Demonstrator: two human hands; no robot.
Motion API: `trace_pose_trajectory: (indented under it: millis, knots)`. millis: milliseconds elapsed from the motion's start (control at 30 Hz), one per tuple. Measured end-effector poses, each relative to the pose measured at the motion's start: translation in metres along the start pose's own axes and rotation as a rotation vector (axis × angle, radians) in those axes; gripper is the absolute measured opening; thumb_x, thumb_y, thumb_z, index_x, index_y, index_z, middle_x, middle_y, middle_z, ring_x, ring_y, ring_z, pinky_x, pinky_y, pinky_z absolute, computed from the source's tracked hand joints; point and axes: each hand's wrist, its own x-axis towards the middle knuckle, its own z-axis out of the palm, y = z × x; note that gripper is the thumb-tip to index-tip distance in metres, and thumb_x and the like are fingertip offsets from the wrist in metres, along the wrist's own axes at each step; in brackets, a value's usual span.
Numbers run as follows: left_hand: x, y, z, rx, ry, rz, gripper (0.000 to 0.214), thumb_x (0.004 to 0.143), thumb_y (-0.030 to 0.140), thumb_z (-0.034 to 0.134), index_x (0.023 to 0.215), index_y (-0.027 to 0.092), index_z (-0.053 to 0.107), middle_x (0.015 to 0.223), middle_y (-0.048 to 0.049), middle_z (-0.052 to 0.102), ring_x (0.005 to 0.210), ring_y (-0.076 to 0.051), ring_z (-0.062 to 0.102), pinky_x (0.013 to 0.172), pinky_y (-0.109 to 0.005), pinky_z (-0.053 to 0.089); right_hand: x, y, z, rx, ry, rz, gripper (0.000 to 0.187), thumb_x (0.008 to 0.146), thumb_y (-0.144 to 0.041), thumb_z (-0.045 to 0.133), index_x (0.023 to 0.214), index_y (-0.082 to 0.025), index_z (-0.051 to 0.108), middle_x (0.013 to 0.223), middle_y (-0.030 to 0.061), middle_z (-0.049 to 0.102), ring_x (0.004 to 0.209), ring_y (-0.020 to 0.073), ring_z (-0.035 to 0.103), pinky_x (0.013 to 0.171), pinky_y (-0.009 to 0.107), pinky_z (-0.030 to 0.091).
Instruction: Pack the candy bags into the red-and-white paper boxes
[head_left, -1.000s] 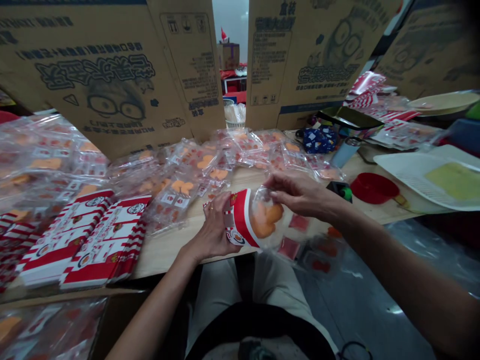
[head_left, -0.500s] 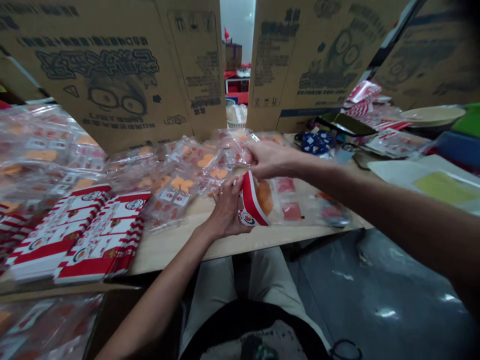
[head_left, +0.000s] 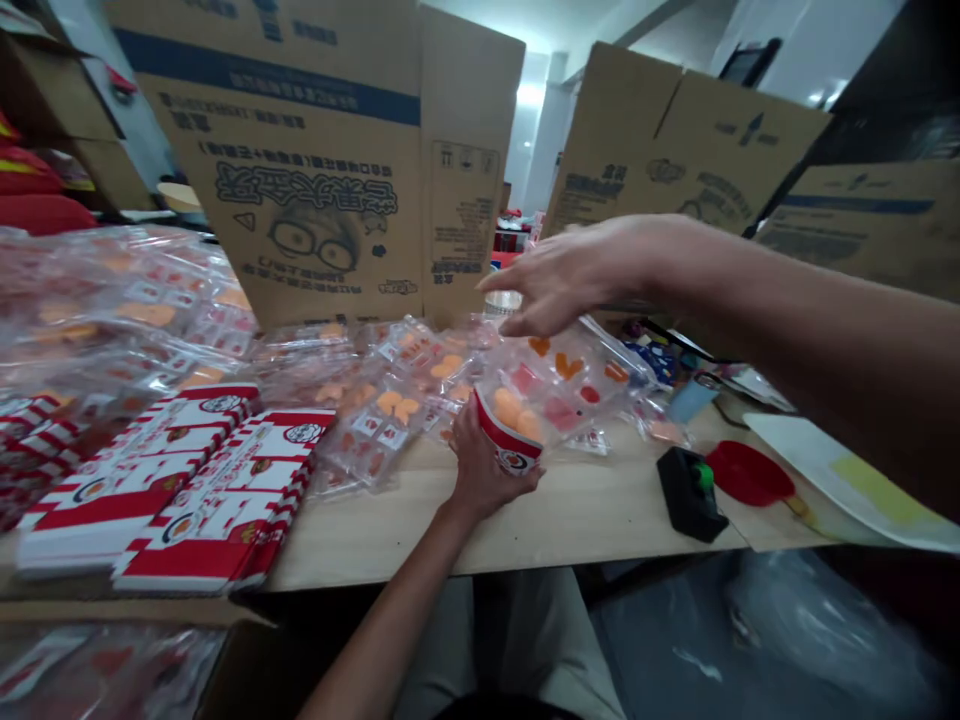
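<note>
one curved carton (head_left: pixel 508 446) — rounded lumps (head_left: pixel 516 412)

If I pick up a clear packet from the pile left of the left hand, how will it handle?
A clear packet will probably flop, as its thin film looks creased. Its gloss suggests it may slip against neighbouring packets. It looks fairly flat, so I'd guess it is light.

Pale trousers (head_left: pixel 566 635) (bare forearms (head_left: pixel 409 612))
</note>
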Motion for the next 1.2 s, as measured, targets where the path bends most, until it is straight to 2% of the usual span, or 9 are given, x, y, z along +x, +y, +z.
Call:
trace_pose_trajectory:
  millis: [67, 167, 233, 433, 567, 700, 933, 1100, 1200]
  knots:
    - [0.000, -0.001, -0.006, 0.021, -0.002, -0.034, 0.147, 0.052, 0.058, 0.089, 0.157, 0.022, -0.007, 0.156, -0.0253, 0.021, 0.146, -0.048, 0.022, 0.117, -0.068, 0.020, -0.022, 0.002, -0.031, -0.099, -0.350, -0.141, 0.046, 0.086, -0.042, 0.067, 0.121, -0.013, 0.071, 0.125, 0.0059, 0.069, 0.120, 0.0263, 0.063, 0.096, 0.039, 0.044]
    - [0.001, 0.002, -0.008, 0.046, -0.016, -0.040, 0.145, 0.052, 0.058, 0.088, 0.158, 0.022, -0.004, 0.155, -0.0245, 0.023, 0.146, -0.047, 0.024, 0.116, -0.068, 0.019, -0.053, 0.009, -0.044, -0.097, -0.317, -0.156, 0.070, 0.070, -0.023, 0.081, 0.137, -0.018, 0.062, 0.111, 0.0109, 0.074, 0.103, 0.0313, 0.068, 0.089, 0.043, 0.052]
    - [0.000, 0.004, -0.005, 0.066, -0.050, 0.012, 0.145, 0.051, 0.058, 0.089, 0.158, 0.021, -0.001, 0.154, -0.0245, 0.026, 0.145, -0.047, 0.024, 0.117, -0.067, 0.016, -0.065, 0.015, -0.033, -0.048, -0.328, -0.129, 0.072, 0.070, -0.014, 0.072, 0.140, -0.021, 0.058, 0.097, 0.0093, 0.075, 0.090, 0.0296, 0.069, 0.081, 0.042, 0.053]
    - [-0.005, 0.012, 0.011, 0.095, -0.035, 0.029, 0.148, 0.050, 0.057, 0.089, 0.158, 0.022, -0.006, 0.156, -0.0240, 0.022, 0.145, -0.047, 0.023, 0.117, -0.068, 0.015, -0.073, 0.021, 0.029, -0.037, -0.698, -0.143, 0.073, 0.071, -0.008, 0.058, 0.143, -0.024, 0.055, 0.096, 0.0075, 0.076, 0.076, 0.0233, 0.068, 0.070, 0.036, 0.054]
    - [-0.008, 0.008, 0.009, 0.133, 0.018, -0.018, 0.150, 0.049, 0.055, 0.090, 0.158, 0.023, -0.009, 0.159, -0.0239, 0.019, 0.147, -0.047, 0.021, 0.117, -0.068, 0.019, -0.101, 0.011, 0.055, -0.133, -0.576, -0.066, 0.076, 0.085, -0.018, 0.052, 0.158, -0.014, 0.032, 0.118, 0.0169, 0.072, 0.091, 0.0283, 0.070, 0.083, 0.042, 0.056]
    - [-0.008, -0.001, 0.004, 0.123, 0.071, -0.059, 0.151, 0.051, 0.056, 0.089, 0.158, 0.023, -0.013, 0.159, -0.0254, 0.020, 0.146, -0.047, 0.024, 0.115, -0.068, 0.023, -0.145, 0.001, 0.067, -0.071, -0.337, -0.074, 0.054, 0.098, -0.024, 0.040, 0.150, -0.012, 0.045, 0.139, 0.0187, 0.061, 0.122, 0.0304, 0.062, 0.102, 0.047, 0.049]
    - [-0.011, -0.007, 0.007, 0.079, 0.055, -0.018, 0.152, 0.053, 0.055, 0.089, 0.157, 0.021, -0.017, 0.158, -0.0272, 0.018, 0.147, -0.048, 0.022, 0.113, -0.069, 0.026, -0.157, 0.009, 0.080, 0.082, -0.505, -0.175, 0.042, 0.106, -0.042, 0.036, 0.105, -0.021, 0.072, 0.115, 0.0102, 0.069, 0.111, 0.0259, 0.063, 0.101, 0.045, 0.048]
    - [-0.001, -0.006, -0.012, 0.004, -0.103, 0.035, 0.149, 0.053, 0.061, 0.089, 0.159, 0.023, -0.010, 0.159, -0.0235, 0.018, 0.147, -0.046, 0.020, 0.116, -0.066, 0.023, -0.132, 0.030, 0.065, 0.084, -0.543, -0.261, 0.046, 0.103, -0.054, 0.042, 0.134, -0.028, 0.063, 0.144, 0.0102, 0.055, 0.134, 0.0322, 0.048, 0.112, 0.057, 0.035]
    - [0.002, -0.007, -0.021, -0.006, -0.178, 0.029, 0.148, 0.052, 0.061, 0.090, 0.160, 0.026, -0.004, 0.155, -0.0216, 0.024, 0.143, -0.045, 0.026, 0.115, -0.065, 0.024, -0.133, 0.037, 0.073, 0.091, -0.591, -0.313, 0.045, 0.104, -0.053, 0.038, 0.127, -0.028, 0.068, 0.137, 0.0093, 0.061, 0.130, 0.0308, 0.051, 0.113, 0.058, 0.033]
